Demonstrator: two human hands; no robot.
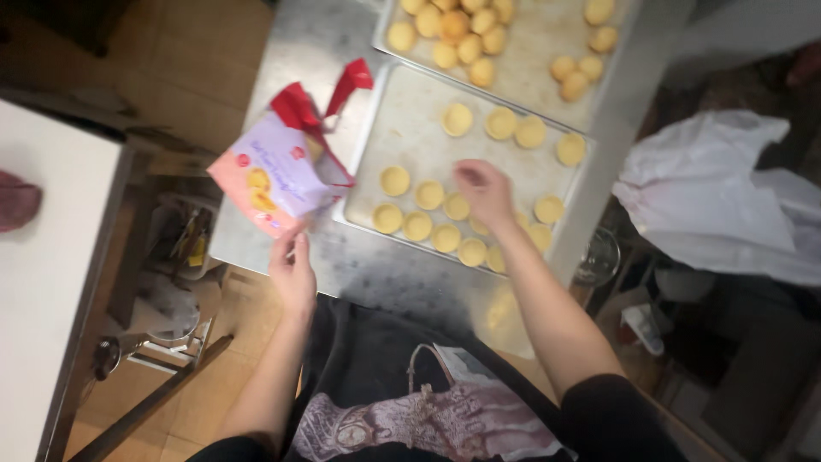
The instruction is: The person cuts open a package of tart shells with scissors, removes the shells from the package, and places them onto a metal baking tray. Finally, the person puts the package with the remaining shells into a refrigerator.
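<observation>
Head view: I am laying round biscuits (417, 226) on the near baking tray (402, 128).
Left hand (292, 272) is pinching the torn biscuit bag (282, 175); right hand (484, 192) is hovering over the rows, grip unclear. I judge even spacing matters.

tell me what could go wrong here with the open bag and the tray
The left hand pinches only the bottom corner of the open biscuit bag, so that thin grip could slip and spill it. The near tray lies close to the steel table edge, and the right hand reaching over it could nudge the round biscuits.
</observation>
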